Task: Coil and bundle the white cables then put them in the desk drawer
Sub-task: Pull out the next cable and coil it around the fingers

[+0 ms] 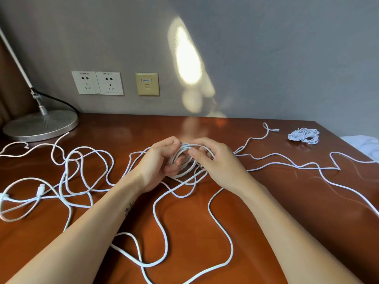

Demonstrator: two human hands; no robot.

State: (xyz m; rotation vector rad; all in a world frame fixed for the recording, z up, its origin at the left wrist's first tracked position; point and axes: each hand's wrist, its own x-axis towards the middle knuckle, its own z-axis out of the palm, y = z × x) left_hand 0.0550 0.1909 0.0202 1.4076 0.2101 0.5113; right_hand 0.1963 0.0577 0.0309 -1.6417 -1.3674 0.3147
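Observation:
A small coil of white cable (184, 160) is held upright between both hands at the middle of the brown desk (266, 212). My left hand (158, 162) grips the coil's left side with curled fingers. My right hand (213, 160) pinches its right side, thumb in front. Long loose white cable (217, 201) trails from the coil in loops over the desk toward me and to both sides. A finished white cable bundle (303, 136) lies at the far right of the desk. The drawer is not in view.
A lamp with a round metal base (41, 126) stands at the far left corner. Two wall sockets (97, 83) and a beige network plate (147, 84) sit on the grey wall. White cloth (365, 144) lies beyond the desk's right edge.

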